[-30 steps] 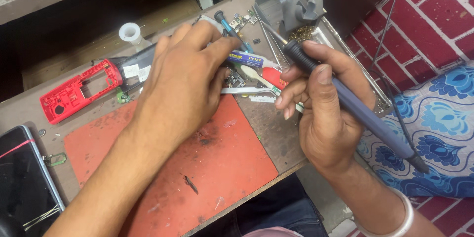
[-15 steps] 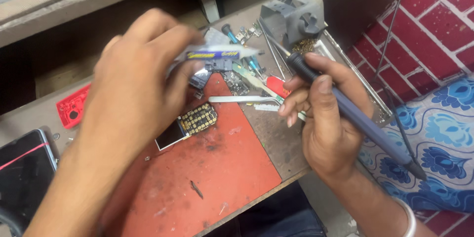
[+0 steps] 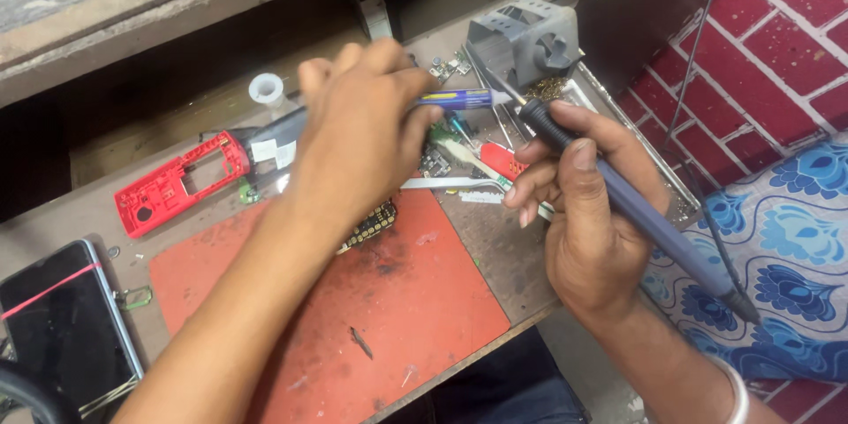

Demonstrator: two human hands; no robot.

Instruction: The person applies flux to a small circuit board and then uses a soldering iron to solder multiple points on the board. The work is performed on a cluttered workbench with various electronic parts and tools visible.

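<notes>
Presently I have my left hand [image 3: 358,128] closed around a slim blue-and-yellow tube [image 3: 455,99], raised over the far edge of the red mat [image 3: 415,300], its nozzle end almost touching the tip of the dark soldering iron [image 3: 618,199], which my right hand [image 3: 587,230] grips firmly like a pen. The keypad circuit board [image 3: 371,223] lies half hidden beneath my left wrist. I judge the risk to be the hot tip brushing the tube, should either hand waver over the cluttered bench.
</notes>
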